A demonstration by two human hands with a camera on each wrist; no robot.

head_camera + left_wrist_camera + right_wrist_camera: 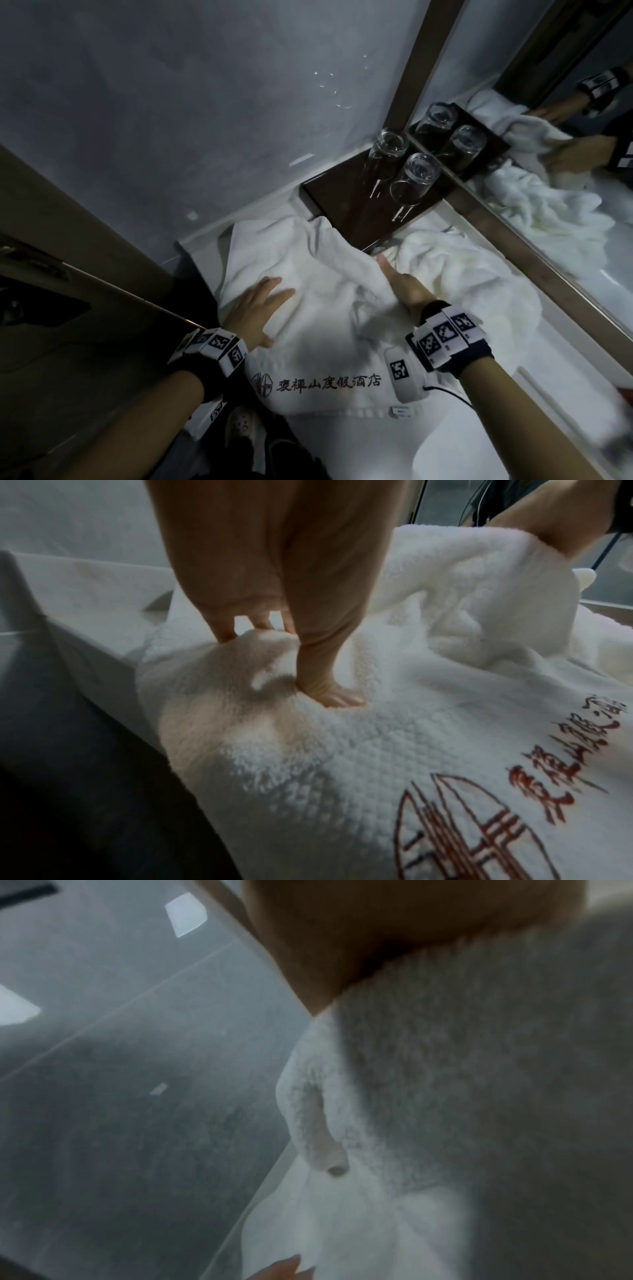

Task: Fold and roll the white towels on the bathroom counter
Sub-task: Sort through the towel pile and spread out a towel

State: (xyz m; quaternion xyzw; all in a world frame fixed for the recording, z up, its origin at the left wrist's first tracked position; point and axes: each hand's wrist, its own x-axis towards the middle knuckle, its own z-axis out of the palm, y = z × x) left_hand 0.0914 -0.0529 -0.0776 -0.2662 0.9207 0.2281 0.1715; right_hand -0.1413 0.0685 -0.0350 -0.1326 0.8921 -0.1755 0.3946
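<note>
A white towel (325, 342) with dark embroidered lettering lies spread and rumpled on the pale counter (342, 445). My left hand (260, 308) rests flat on its left part, fingers straight. In the left wrist view the thumb (329, 691) presses into the pile of the towel (411, 750). My right hand (400, 291) sits at a raised fold in the middle, thumb lying along the ridge and fingers hidden under the cloth. In the right wrist view the towel (445, 1096) climbs up against the palm (377, 934). A second white towel (472, 274) lies crumpled to the right.
A dark tray (329, 195) at the back corner carries two upturned glasses (414, 178), and the towel's far edge overlaps its front. A mirror (548, 222) runs along the right side. The counter drops off at its left edge (191, 260) beside a grey wall.
</note>
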